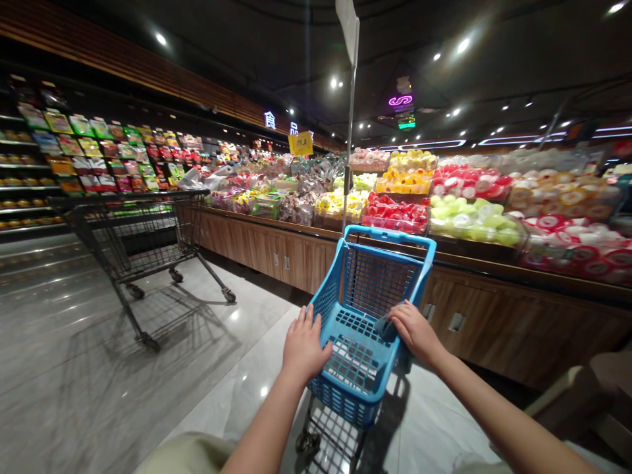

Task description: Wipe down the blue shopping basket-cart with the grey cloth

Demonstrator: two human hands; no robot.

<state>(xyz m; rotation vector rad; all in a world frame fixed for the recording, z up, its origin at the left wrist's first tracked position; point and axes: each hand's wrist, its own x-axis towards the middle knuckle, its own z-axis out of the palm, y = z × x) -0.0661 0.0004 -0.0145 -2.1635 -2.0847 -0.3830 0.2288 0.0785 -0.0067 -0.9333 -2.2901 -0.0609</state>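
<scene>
A small blue plastic shopping cart (pixel 375 263) stands right in front of me on the shiny floor, and its basket holds nothing. My left hand (pixel 303 347) rests over the near left rim of the basket, fingers curled on the edge. My right hand (pixel 413 331) is wrapped round the dark handle grip (pixel 386 327) at the near right corner. A thin pole with a white flag (pixel 349 26) rises from the far side of the cart.
A wood-fronted display counter (pixel 494 316) runs along the right, loaded with wrapped sweets in bins (pixel 395 214). A large black wire cart (pixel 143 230) stands unattended to the left. Shelves of packaged goods (pixel 74 151) line the far left wall. Grey tiled floor (pixel 74 368) spreads between them.
</scene>
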